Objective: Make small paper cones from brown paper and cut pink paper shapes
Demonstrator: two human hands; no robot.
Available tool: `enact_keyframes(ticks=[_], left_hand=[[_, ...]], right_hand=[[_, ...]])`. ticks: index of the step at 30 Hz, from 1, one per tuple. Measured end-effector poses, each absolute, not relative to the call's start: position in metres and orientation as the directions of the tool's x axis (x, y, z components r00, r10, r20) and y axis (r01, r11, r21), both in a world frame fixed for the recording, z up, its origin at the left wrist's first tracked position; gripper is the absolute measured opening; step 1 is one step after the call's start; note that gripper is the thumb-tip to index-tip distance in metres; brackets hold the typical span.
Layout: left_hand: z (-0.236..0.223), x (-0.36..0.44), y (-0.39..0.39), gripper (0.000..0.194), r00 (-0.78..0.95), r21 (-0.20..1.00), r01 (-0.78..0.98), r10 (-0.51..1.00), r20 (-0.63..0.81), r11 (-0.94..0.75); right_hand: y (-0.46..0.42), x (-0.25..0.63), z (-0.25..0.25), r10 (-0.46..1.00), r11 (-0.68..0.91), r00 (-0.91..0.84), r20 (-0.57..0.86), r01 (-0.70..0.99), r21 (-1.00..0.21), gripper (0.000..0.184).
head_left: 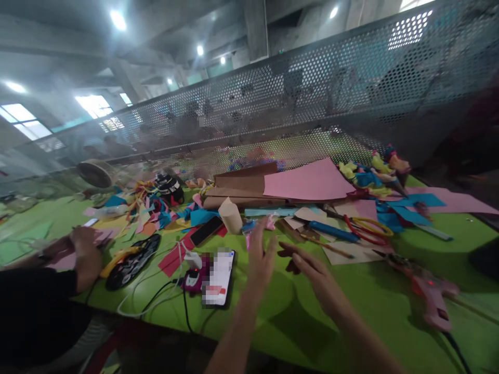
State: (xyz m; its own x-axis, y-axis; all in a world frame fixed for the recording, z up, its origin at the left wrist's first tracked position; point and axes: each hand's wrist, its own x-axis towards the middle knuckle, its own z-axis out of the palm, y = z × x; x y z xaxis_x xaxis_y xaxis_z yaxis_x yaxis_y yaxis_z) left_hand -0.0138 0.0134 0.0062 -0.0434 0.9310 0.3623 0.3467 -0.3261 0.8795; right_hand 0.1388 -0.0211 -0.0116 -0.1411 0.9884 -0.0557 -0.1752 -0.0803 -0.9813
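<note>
My left hand (260, 259) is raised over the green table (290, 327), its fingers stretched out and nothing visible in it. Facing it from the right, my right hand (310, 267) also has its fingers extended and apart. A narrow gap separates the two hands, and motion blurs them slightly. Just left of my left hand lies a phone (219, 280) with a lit screen. A cream paper roll (231, 215) stands behind it. Beyond my right hand are a pencil (331, 247), a blue utility knife (333, 231) and scissors with red handles (364, 231).
A pink glue gun (431, 298) with a cord lies at the right. White cables (130, 306) run to a purple power strip (195, 280). Pink paper (307, 182) and colored scraps line the back below a perforated metal screen (249, 111). Another person's arm (83, 254) rests at the left.
</note>
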Motion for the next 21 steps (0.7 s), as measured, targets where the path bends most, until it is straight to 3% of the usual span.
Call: enact_keyframes(ticks=[5,12,16,21], left_hand=[[0.008,0.02,0.005,0.044,0.106,0.754,0.441,0.863,0.495,-0.486],[0.0,0.01,0.033,0.039,-0.017,0.707,0.551,0.842,0.539,-0.442],[0.004,0.005,0.046,0.037,-0.041,0.738,0.537,0.861,0.506,-0.408],[0.014,0.004,0.076,0.039,-0.082,0.752,0.533,0.861,0.502,-0.388]], right_hand=[[-0.026,0.129,-0.027,0.924,-0.264,-0.373,-0.082,-0.469,-0.843,0.057],[-0.025,0.127,-0.015,0.894,-0.233,-0.448,0.023,-0.506,-0.831,0.055],[-0.023,0.126,-0.007,0.93,-0.194,-0.368,0.012,-0.516,-0.834,0.048],[-0.021,0.125,-0.006,0.982,-0.181,-0.146,-0.118,-0.577,-0.796,0.039]])
